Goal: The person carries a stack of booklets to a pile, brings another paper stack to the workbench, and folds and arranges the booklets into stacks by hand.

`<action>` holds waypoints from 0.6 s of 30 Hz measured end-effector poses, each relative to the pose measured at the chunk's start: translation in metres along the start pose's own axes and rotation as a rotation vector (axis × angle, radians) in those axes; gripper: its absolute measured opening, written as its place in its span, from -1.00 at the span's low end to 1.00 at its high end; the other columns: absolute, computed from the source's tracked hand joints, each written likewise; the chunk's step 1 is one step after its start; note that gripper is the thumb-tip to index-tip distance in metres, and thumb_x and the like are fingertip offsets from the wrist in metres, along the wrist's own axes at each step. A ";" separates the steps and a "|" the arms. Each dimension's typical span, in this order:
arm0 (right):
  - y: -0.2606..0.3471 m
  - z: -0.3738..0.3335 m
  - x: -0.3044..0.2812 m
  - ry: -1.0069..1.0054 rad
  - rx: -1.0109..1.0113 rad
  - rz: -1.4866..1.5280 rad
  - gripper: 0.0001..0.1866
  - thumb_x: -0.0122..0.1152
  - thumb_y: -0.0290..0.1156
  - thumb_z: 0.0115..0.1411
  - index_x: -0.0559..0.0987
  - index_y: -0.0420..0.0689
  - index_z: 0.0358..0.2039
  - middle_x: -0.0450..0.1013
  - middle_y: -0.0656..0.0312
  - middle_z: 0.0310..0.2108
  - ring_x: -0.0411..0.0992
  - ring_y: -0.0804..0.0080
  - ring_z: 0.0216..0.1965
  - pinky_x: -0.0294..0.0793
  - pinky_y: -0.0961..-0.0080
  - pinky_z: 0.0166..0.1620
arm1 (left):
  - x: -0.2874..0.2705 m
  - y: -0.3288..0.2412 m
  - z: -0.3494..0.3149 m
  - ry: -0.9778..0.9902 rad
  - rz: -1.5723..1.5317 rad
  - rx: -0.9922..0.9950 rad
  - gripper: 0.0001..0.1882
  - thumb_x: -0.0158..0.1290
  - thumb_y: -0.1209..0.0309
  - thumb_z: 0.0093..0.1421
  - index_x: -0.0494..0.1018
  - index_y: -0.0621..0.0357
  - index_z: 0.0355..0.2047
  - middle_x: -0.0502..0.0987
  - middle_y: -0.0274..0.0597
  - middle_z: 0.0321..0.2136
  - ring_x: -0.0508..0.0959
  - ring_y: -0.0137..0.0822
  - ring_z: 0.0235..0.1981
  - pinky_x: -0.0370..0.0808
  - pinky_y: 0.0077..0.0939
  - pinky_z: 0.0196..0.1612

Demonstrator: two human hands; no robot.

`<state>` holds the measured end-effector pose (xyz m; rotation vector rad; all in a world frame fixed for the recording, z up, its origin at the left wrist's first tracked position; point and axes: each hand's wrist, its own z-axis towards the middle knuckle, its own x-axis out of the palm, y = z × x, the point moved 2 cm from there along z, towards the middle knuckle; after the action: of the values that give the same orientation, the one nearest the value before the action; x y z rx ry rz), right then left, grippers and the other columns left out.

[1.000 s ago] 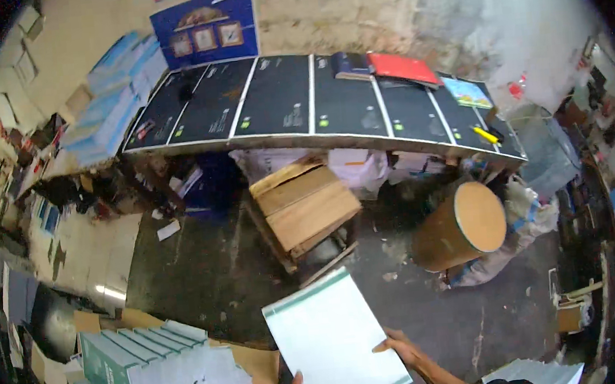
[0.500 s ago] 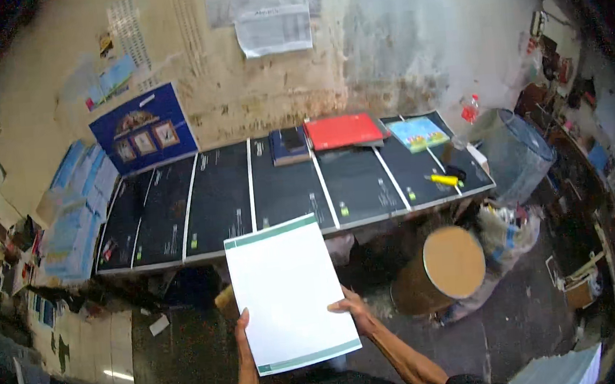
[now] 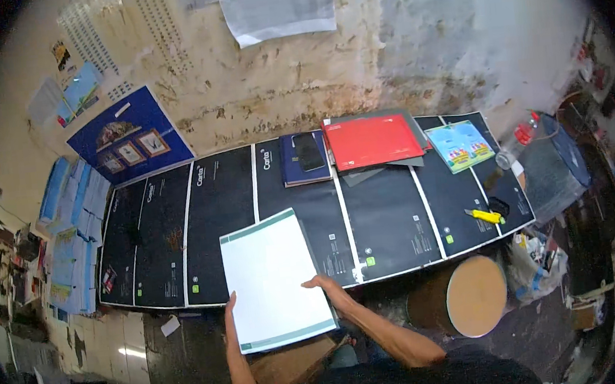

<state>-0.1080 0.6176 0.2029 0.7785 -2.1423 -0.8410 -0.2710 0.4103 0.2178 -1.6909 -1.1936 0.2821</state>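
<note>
A white sheet with green bands (image 3: 275, 279) along its top and bottom edges is held flat between my two hands, its far part overlapping the table's front edge. A darker edge shows along its right side; I cannot tell how many sheets are under it. My left hand (image 3: 231, 317) grips its left edge, fingers mostly hidden beneath. My right hand (image 3: 329, 294) holds the right edge, thumb lying on top. Beyond the sheet stretches a long table (image 3: 220, 192) covered in black panels split by white strips.
On the table are a dark blue book (image 3: 295, 165) with a phone (image 3: 310, 152), red folders (image 3: 372, 141), a colourful booklet (image 3: 462, 145), a yellow cutter knife (image 3: 485, 216) and a clear bottle (image 3: 514, 146). Blue-covered stacks (image 3: 76, 227) stand left. A round stool (image 3: 479, 295) is right of me.
My view has moved nearer the table. Both hands have carried the white sheet forward, so it now overlaps the table's front edge more. My grip looks the same.
</note>
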 end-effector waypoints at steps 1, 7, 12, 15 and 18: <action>0.007 0.015 0.003 0.039 0.022 0.026 -0.29 0.28 -0.06 0.03 0.42 -0.32 0.08 0.50 0.01 -0.13 0.49 0.25 -0.15 0.45 0.42 -0.04 | -0.001 -0.006 0.008 -0.023 -0.001 -0.006 -0.31 -0.06 -0.05 0.32 0.30 0.33 0.19 0.52 0.05 0.00 0.57 -0.16 -0.02 0.56 -0.30 0.04; 0.034 0.087 0.008 0.039 -0.004 -0.097 0.09 0.33 -0.05 -0.02 0.04 -0.45 0.34 0.31 -0.24 0.12 0.38 0.03 0.10 0.37 0.28 0.16 | -0.002 -0.065 0.051 -0.140 0.114 -0.172 -0.18 -0.15 -0.19 0.34 0.24 0.37 0.25 0.50 0.05 0.02 0.58 -0.16 -0.03 0.57 -0.33 0.00; 0.019 0.123 0.019 -0.028 -0.114 -0.094 0.20 0.42 -0.04 -0.12 -0.02 -0.29 0.41 0.39 -0.15 0.14 0.45 0.06 0.06 0.42 0.30 0.14 | -0.014 -0.082 0.084 -0.343 0.415 -0.055 -0.07 -0.11 -0.31 0.26 0.27 0.34 0.27 0.47 0.03 0.10 0.44 -0.10 0.13 0.33 -0.26 0.21; 0.041 0.110 0.020 -0.078 -0.063 -0.234 0.20 0.46 -0.07 -0.12 -0.01 -0.28 0.40 0.29 -0.21 0.21 0.36 -0.02 0.16 0.30 0.23 0.23 | -0.007 -0.111 0.088 -0.476 0.877 -0.337 -0.11 -0.09 -0.36 0.22 0.45 0.30 0.10 0.56 -0.03 -0.11 0.52 -0.14 -0.14 0.42 -0.29 0.03; 0.050 0.106 0.024 -0.022 -0.061 -0.273 0.21 0.39 -0.04 -0.03 -0.17 -0.21 0.45 0.04 -0.30 0.29 0.08 -0.14 0.29 0.05 -0.04 0.31 | -0.028 -0.121 0.096 -0.481 1.096 -0.559 -0.16 -0.11 -0.35 0.24 0.54 0.30 -0.05 0.60 -0.06 -0.31 0.54 -0.17 -0.38 0.47 -0.27 -0.15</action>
<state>-0.2173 0.6654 0.1913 1.0496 -2.0470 -1.0528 -0.4177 0.4446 0.2628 -2.7751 -0.5386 1.1483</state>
